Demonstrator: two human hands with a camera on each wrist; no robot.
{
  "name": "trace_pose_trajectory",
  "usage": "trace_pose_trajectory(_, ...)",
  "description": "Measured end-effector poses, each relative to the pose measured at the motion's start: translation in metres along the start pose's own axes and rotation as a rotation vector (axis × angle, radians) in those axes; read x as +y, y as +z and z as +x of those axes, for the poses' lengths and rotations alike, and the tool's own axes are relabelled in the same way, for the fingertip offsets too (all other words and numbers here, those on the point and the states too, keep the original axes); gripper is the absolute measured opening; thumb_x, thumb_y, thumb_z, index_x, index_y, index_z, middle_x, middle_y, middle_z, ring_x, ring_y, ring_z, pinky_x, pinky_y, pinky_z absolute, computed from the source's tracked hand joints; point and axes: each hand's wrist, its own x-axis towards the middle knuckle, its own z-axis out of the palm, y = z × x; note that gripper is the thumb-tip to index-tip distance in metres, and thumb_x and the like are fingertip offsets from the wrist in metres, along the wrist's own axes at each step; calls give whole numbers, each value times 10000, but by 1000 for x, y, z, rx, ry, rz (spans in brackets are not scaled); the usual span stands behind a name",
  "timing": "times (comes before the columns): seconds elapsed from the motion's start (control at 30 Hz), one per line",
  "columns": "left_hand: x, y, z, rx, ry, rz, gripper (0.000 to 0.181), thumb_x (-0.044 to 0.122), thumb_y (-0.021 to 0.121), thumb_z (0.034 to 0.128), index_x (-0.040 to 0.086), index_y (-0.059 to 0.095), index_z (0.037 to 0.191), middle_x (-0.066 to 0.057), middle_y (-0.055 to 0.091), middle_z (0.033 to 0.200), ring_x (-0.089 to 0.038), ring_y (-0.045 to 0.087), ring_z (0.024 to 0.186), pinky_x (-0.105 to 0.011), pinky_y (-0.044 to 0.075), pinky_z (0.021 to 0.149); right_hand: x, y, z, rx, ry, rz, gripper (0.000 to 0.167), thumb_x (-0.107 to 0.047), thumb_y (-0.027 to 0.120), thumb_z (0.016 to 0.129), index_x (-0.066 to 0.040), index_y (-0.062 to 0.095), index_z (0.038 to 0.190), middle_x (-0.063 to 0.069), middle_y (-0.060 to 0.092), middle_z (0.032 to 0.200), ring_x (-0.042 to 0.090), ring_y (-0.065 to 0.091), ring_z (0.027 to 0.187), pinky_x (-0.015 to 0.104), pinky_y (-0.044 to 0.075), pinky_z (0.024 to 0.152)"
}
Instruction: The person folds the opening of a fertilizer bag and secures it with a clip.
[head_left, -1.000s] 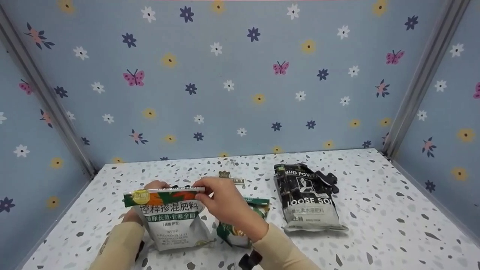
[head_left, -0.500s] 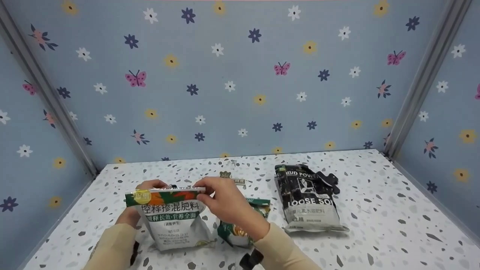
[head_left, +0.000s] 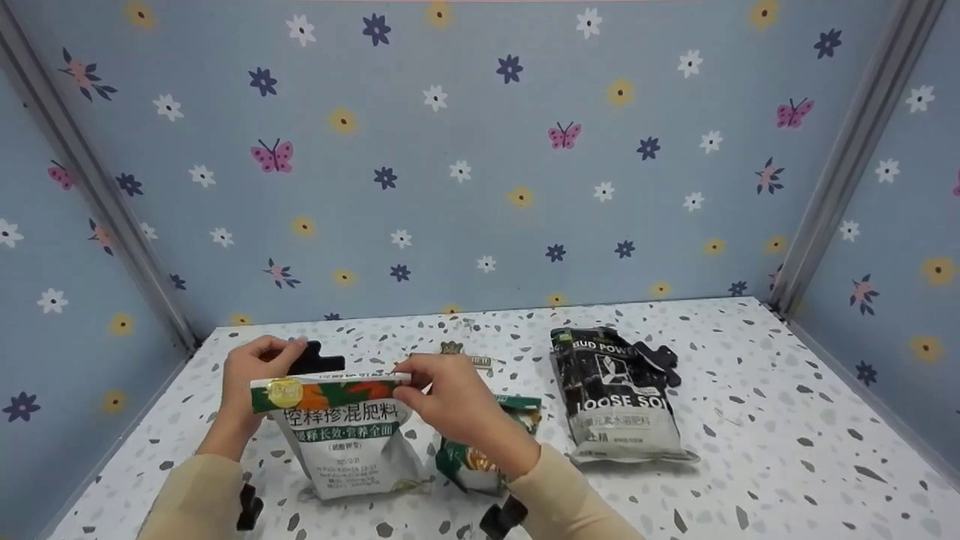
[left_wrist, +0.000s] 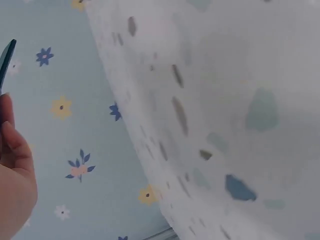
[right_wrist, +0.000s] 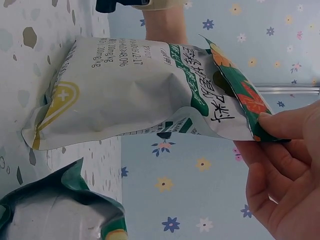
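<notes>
A white fertilizer bag (head_left: pixel 349 457) with a folded green and orange top stands upright at the front left of the table. My right hand (head_left: pixel 457 401) pinches the right end of its folded top between thumb and fingers, also seen in the right wrist view, where the bag (right_wrist: pixel 120 90) bulges out below the fold. Just behind the bag's upper left edge, my left hand (head_left: pixel 251 379) holds a black clip (head_left: pixel 319 358). Only part of this hand (left_wrist: pixel 17 185) and the clip's dark edge (left_wrist: pixel 7 57) show in the left wrist view.
A smaller green bag (head_left: pixel 469 465) lies partly under my right forearm. To the right lies a black and grey soil bag (head_left: pixel 622 405) with another black clip (head_left: pixel 660 364) at its upper right. A small brown and green label (head_left: pixel 472 361) is behind my right hand.
My left hand has come up from behind the bag to its upper left, bringing the black clip into sight. My right hand has kept its pinch on the bag's top.
</notes>
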Motion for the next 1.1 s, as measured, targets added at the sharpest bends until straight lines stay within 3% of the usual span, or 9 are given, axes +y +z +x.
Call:
trace_pose_trajectory(0.13, 8, -17, 0, 56, 19, 17, 443, 457, 691, 927, 23, 747, 997, -15, 628, 939, -171, 504, 888, -261, 450, 738, 0, 1, 0, 2, 0, 3, 156, -107, 720, 928, -83, 742, 1081, -17, 728, 911, 18, 653, 786, 172, 524, 667)
trace_pose_trajectory(0.33, 28, -36, -4, 112, 185, 26, 348, 339, 729, 926, -6, 762, 897, 34, 650, 898, -146, 528, 889, -253, 423, 768, 1, 1, 0, 7, -17, -30, 134, -127, 716, 936, -107, 745, 1065, -24, 732, 907, 21, 658, 785, 165, 520, 684)
trace_pose_trajectory(0.43, 35, -40, -6, 109, 224, -33, 296, 255, 742, 923, -38, 751, 887, 51, 656, 865, -150, 528, 877, -239, 427, 763, 0, 0, 0, 7, -16, -37, 126, -125, 716, 934, -106, 744, 1055, -24, 730, 897, 20, 657, 774, 160, 520, 679)
trace_pose_trajectory(0.57, 44, -40, -11, 99, 263, -191, 227, 125, 748, 910, -89, 726, 835, 29, 660, 830, -176, 533, 868, -242, 436, 765, 1, 0, 0, 8, -6, -32, 128, -124, 720, 931, -104, 744, 1055, -25, 728, 891, 21, 655, 766, 163, 520, 670)
trace_pose_trajectory(0.7, 55, -33, -20, 55, 319, -354, 194, 8, 740, 887, -130, 691, 759, -13, 657, 807, -200, 542, 861, -264, 431, 790, 2, 1, 0, 5, 2, -35, 131, -119, 720, 930, -97, 743, 1058, -21, 727, 887, 20, 652, 760, 163, 518, 661)
trace_pose_trajectory(0.83, 63, -25, -28, -49, 397, -465, 159, -88, 711, 868, -143, 677, 723, -66, 657, 804, -216, 554, 829, -265, 474, 738, 2, 1, 0, 6, 1, -38, 133, -123, 716, 934, -97, 741, 1062, -24, 722, 883, 12, 645, 756, 161, 517, 659)
trace_pose_trajectory(0.93, 67, -22, -31, -140, 451, -460, 122, -123, 702, 853, -124, 699, 732, -91, 670, 828, -214, 568, 819, -253, 505, 652, 1, 1, 0, 13, -11, -36, 125, -121, 714, 935, -98, 741, 1055, -27, 720, 881, 8, 646, 759, 163, 519, 663)
trace_pose_trajectory(1.1, 71, -24, -36, -248, 481, -353, 127, -136, 701, 847, -64, 735, 748, -120, 676, 881, -208, 621, 789, -260, 540, 616, 0, 1, -1, 14, -21, -35, 128, -126, 710, 937, -101, 739, 1060, -30, 713, 882, 5, 644, 760, 166, 520, 666)
